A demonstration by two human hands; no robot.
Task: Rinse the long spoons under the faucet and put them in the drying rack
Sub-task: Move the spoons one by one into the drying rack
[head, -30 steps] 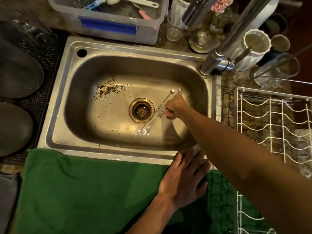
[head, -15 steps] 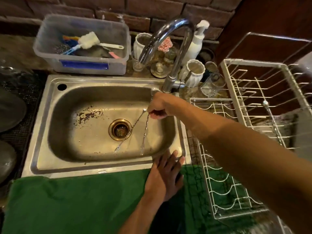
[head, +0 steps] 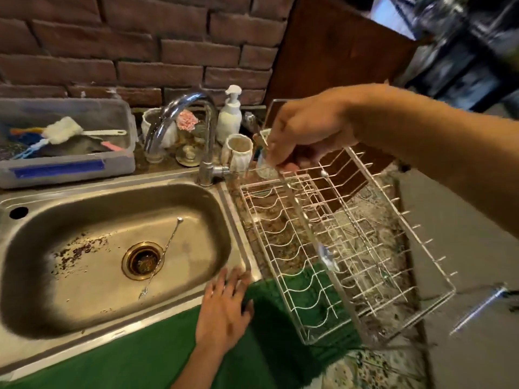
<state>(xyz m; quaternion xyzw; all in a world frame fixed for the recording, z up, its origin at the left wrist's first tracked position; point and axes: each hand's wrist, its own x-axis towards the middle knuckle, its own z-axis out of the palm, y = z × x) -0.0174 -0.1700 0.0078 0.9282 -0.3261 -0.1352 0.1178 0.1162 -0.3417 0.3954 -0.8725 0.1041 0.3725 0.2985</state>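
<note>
My right hand (head: pixel 306 136) hovers over the back left of the white wire drying rack (head: pixel 269 256), pinching the top of a long spoon (head: pixel 324 252). That spoon hangs slanted down into the rack, blurred, and I cannot tell whether its tip touches the wires. A second long utensil (head: pixel 165 248) lies across the drain on the floor of the steel sink (head: pixel 112 203), its lower end looking forked. My left hand (head: pixel 224 307) rests flat, fingers spread, on the sink's front right rim and the green cloth (head: pixel 112 355). No water shows at the faucet (head: pixel 196 99).
Behind the sink stand a plastic bin of brushes (head: pixel 70 164), a white soap dispenser (head: pixel 231 113), white ribbed cups (head: pixel 238 153) and small glassware. A brick wall rises at the back. Dark specks dot the sink's left floor.
My right hand has lifted one long spoon out of the sink and carried it right, over the rack. The other utensil stayed in the sink. The view has swung up and right.
</note>
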